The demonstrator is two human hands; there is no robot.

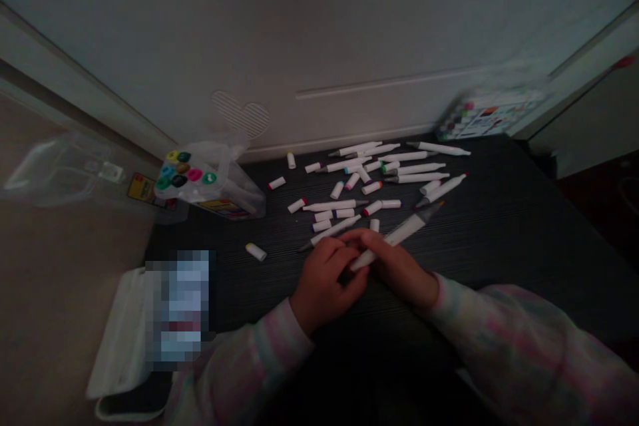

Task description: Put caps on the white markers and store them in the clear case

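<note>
A white marker (407, 229) with a grey collar and an orange tip slants up to the right between my two hands. My left hand (325, 283) is closed, its curled fingers and thumb at the marker's lower end. Across the barrel lies the thumb side of my right hand (404, 271), also closed on it; its other fingers are mostly hidden. Just beyond my hands lie uncapped markers, among them one with a dark tip (332, 234), and loose white caps, such as a yellow-ended cap (256, 252) and a red-ended cap (297, 206).
A clear plastic case (244, 196) at left holds several capped markers (182, 172), its transparent lid (60, 170) beside it. A phone (184, 306) with a blurred screen lies near a white case (120, 333). Another marker box (492, 113) stands back right, against the pale panel (349, 26) behind the dark table (524, 233).
</note>
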